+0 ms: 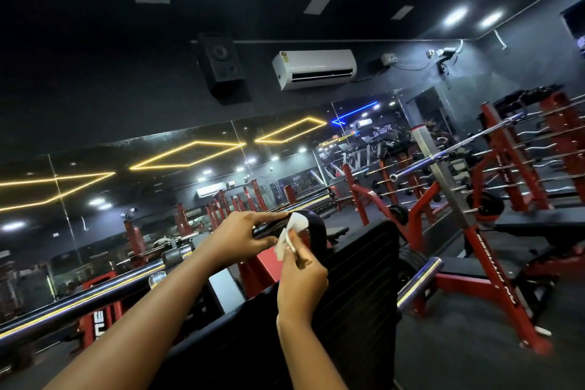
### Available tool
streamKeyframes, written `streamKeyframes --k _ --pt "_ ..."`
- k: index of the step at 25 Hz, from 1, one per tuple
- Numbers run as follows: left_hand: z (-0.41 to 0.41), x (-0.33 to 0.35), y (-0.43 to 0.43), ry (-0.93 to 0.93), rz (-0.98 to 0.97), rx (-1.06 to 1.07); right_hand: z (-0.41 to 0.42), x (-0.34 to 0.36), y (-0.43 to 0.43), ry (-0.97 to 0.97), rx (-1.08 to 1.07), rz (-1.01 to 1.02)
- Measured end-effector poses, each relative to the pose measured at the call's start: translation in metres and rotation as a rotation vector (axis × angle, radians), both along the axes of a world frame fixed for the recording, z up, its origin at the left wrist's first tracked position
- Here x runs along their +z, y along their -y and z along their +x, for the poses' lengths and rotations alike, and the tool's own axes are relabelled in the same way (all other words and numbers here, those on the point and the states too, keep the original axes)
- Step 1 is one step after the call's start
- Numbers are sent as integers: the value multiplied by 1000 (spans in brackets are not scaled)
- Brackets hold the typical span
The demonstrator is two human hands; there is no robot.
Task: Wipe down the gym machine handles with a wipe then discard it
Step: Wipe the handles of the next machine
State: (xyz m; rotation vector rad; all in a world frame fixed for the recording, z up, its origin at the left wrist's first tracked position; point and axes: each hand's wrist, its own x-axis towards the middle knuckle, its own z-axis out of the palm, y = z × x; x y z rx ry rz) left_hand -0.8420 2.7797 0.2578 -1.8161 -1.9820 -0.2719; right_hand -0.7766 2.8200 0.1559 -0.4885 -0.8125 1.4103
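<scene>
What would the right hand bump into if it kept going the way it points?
Probably the handle, right above it. The right hand pinches the wipe, which seems to lie on that handle beside the left hand. Depth is hard to judge.

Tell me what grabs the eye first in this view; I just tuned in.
Centre frame, the left hand grips a black handle while the right hand pinches a white wipe against it. Behind, yellow light strips glow in the wall mirror, with a white air conditioner above.

Wipe (297, 225) (white) crumpled; touches black handle (318, 227)
</scene>
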Motion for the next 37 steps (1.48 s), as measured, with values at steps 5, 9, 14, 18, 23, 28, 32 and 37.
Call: streamKeyframes --k 5,9,14,18,23,28,32,37 --pt "2 0 1 20 2 16 4 1 -31 -141 13 -249" --pt "1 0 0 8 0 18 -10 17 -19 -209 64 -234" --pt "-1 2 0 5 -21 27 -22 -3 -5 -179 103 -165" --pt "-5 1 -2 5 -27 28 -17 2 -41 -285 73 -274" --pt "-4 2 -1 41 -32 3 -24 6 -7 -165 58 -170" --pt "7 -3 8 -119 -52 58 -11 -7 13 -27 153 -22" --pt "18 -23 41 -90 103 47 18 -18 25 173 178 67" --pt "38 -68 106 -71 151 -54 65 -31 61 509 75 320"
